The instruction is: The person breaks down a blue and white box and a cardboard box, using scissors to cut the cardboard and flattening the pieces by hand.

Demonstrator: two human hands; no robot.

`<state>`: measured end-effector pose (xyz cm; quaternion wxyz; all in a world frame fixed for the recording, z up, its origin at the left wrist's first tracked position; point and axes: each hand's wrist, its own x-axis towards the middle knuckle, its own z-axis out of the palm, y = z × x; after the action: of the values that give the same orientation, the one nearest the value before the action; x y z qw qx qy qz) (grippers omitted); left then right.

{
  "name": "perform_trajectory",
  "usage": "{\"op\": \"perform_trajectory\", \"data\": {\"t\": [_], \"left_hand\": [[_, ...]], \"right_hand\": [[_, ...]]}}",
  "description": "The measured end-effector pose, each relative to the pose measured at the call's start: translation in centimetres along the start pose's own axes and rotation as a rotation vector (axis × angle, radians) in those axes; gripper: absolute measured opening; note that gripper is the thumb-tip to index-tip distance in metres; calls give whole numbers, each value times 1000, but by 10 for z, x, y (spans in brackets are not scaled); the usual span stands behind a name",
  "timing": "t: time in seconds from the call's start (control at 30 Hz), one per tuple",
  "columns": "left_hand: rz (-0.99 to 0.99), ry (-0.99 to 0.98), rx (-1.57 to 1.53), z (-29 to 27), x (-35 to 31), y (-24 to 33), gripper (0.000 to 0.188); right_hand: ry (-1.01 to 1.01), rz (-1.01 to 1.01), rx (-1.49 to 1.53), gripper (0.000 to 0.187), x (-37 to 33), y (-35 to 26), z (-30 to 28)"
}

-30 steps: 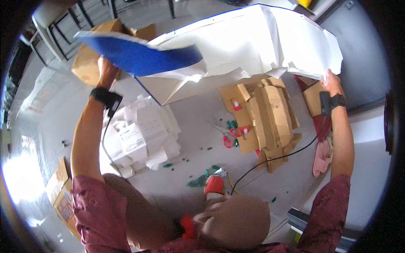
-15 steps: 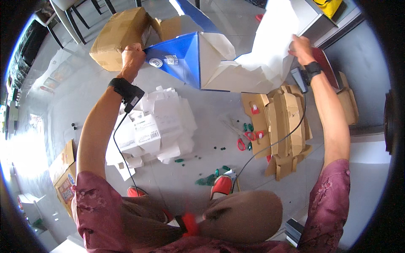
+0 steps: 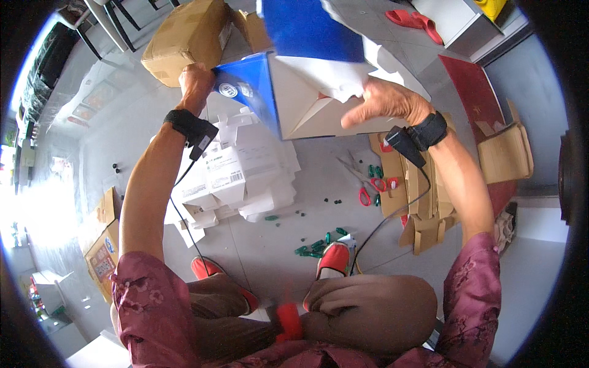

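Observation:
A large blue and white cardboard box (image 3: 248,86), torn open, is held up off the floor in front of me. My left hand (image 3: 196,86) is closed on its blue left corner. Over the box's right part is my right hand (image 3: 389,103), thumb stretched out apart from the fingers. Those fingers reach partly behind a ragged white edge that hides them. A blue flap (image 3: 316,30) of the box stands up at the far side. Black straps with small cabled devices circle both wrists.
Flattened white cartons (image 3: 230,172) lie below the box, brown cardboard pieces (image 3: 423,211) to the right. Between them are red-handled scissors (image 3: 364,195) and small green pieces (image 3: 316,246). A brown carton (image 3: 187,43) stands far left; red slippers (image 3: 414,23) lie far right.
My right hand has moved left and inward from the box's outer right flap. The blue-faced panel now stands upright at the far side. My left hand keeps its hold.

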<state>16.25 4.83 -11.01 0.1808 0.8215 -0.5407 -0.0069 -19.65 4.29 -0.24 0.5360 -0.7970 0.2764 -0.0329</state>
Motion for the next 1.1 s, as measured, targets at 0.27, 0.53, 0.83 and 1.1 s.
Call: {"op": "perform_trajectory", "data": {"t": [0.27, 0.53, 0.83, 1.1], "left_hand": [[65, 70, 102, -50, 12, 45, 24], [195, 237, -340, -78, 11, 43, 3], [528, -188, -193, -28, -22, 31, 13], [858, -558, -559, -76, -60, 106, 46]], "right_hand": [[207, 20, -329, 58, -16, -18, 30], [776, -399, -420, 30, -26, 22, -11], [814, -295, -664, 23, -28, 41, -8], [698, -480, -1045, 27, -11, 51, 27]]}}
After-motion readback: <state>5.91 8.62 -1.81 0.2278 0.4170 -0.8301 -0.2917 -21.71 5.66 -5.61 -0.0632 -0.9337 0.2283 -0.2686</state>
